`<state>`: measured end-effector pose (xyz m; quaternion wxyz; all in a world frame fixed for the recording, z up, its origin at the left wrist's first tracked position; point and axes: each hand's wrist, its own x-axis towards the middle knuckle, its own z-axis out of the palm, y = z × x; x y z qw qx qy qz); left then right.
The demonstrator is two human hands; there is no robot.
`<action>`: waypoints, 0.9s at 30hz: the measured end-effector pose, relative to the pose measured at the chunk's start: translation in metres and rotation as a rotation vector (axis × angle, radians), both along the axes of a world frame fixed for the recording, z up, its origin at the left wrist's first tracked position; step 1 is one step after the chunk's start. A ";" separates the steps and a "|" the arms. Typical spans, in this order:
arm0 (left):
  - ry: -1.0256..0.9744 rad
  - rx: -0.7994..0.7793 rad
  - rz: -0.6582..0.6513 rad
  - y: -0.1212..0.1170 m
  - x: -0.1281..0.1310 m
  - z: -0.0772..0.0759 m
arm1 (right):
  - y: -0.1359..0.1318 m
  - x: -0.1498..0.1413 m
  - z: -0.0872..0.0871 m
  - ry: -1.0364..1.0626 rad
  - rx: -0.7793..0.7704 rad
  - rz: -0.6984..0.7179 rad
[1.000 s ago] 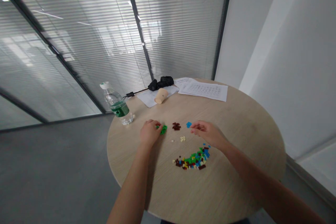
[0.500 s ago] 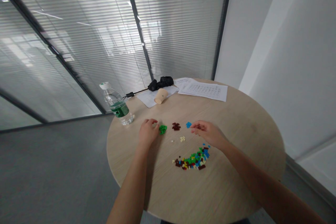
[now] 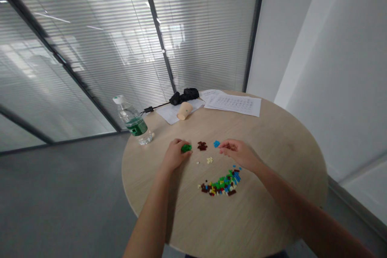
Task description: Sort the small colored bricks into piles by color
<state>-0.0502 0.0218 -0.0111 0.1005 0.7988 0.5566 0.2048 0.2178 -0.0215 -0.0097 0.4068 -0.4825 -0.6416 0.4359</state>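
The left hand (image 3: 174, 156), thumb and fingers apart, curves around one green pile (image 3: 186, 148), partly hiding it. Next on the table (image 3: 278, 137) come one brown pile (image 3: 202, 145), one cream pile (image 3: 209, 160), one blue pile (image 3: 217, 144), then one curved mixed heap (image 3: 223, 182), long axis slanting away rightward, bricks too small to count. The right hand (image 3: 237, 153) bends loosely beside the blue; whether it grips anything, I cannot tell.

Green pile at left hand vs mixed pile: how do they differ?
Colour: the green pile looks all green; the mixed pile also shows blue, brown and yellow.
Shape: the green pile is compact, the mixed pile a long curve.
Both lie on the table.
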 end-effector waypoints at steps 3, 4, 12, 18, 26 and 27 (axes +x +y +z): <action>0.047 0.008 0.005 -0.002 0.003 0.002 | 0.000 0.000 0.000 -0.029 0.017 0.003; 0.069 0.013 0.015 -0.003 0.006 0.002 | -0.001 -0.001 0.000 -0.051 0.031 0.003; 0.127 0.084 0.062 -0.006 0.028 0.001 | -0.010 -0.001 0.007 -0.364 0.229 0.091; 0.083 0.138 0.045 0.003 0.030 -0.007 | -0.012 0.001 0.005 -0.397 0.278 0.213; 0.074 0.152 0.071 0.006 0.027 -0.010 | -0.007 0.019 0.006 -0.433 0.200 0.379; 0.078 0.156 0.069 0.007 0.026 -0.011 | -0.006 0.021 0.006 -0.437 0.184 0.389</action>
